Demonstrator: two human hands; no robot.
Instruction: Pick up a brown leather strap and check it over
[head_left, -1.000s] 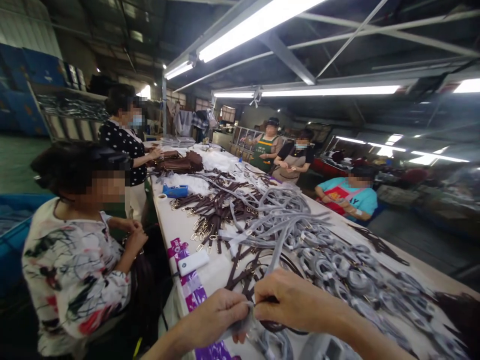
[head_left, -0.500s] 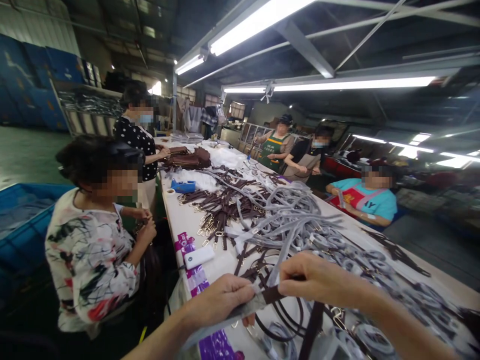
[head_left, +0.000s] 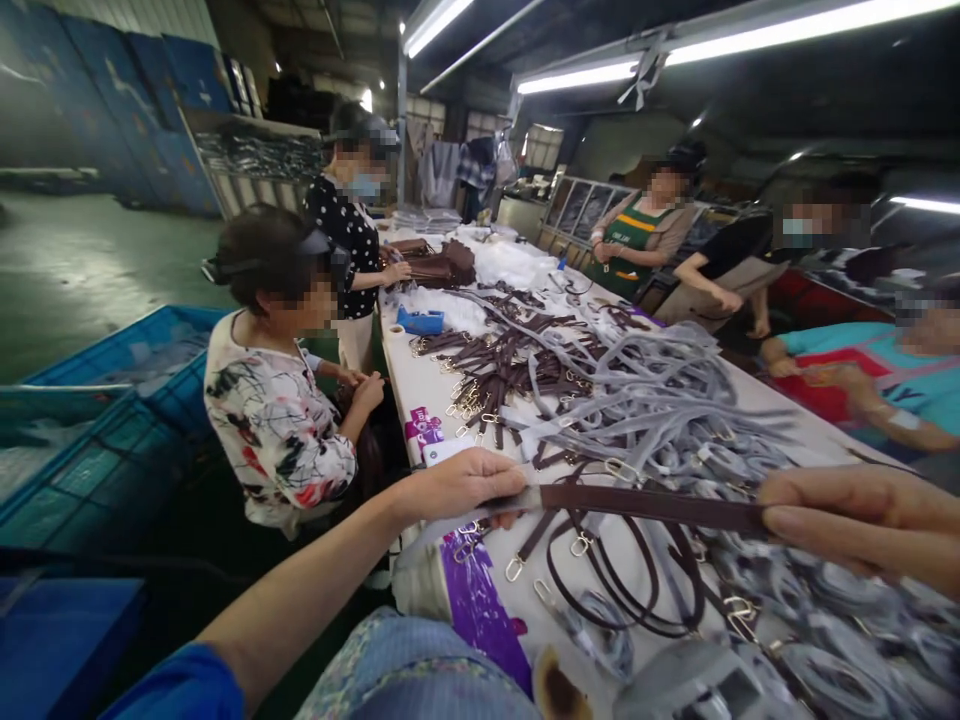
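A dark brown strap (head_left: 652, 503) is stretched nearly level between my two hands above the table. My left hand (head_left: 476, 485) is closed on a translucent plastic sleeve (head_left: 531, 497) around the strap's left end; its fingertips partly hide that end. At the right edge of the view, my right hand (head_left: 862, 515) pinches the strap between thumb and fingers. Just below lie looped dark straps (head_left: 652, 600) with gold clasps (head_left: 580, 543). Several coiled straps in grey plastic sleeves (head_left: 840, 690) lie beneath my right hand.
On the table (head_left: 394, 345) lie a pile of brown straps (head_left: 517, 350), long sleeved straps (head_left: 660, 375), a blue tool (head_left: 421, 321) and purple plastic (head_left: 480, 600). Co-workers stand or sit along both sides, one in a floral top (head_left: 277, 420) at the left. Blue crates (head_left: 97, 450) stand beyond.
My right hand has moved right, away from my left, so a longer stretch of brown strap shows between them. The view has swung right and down.
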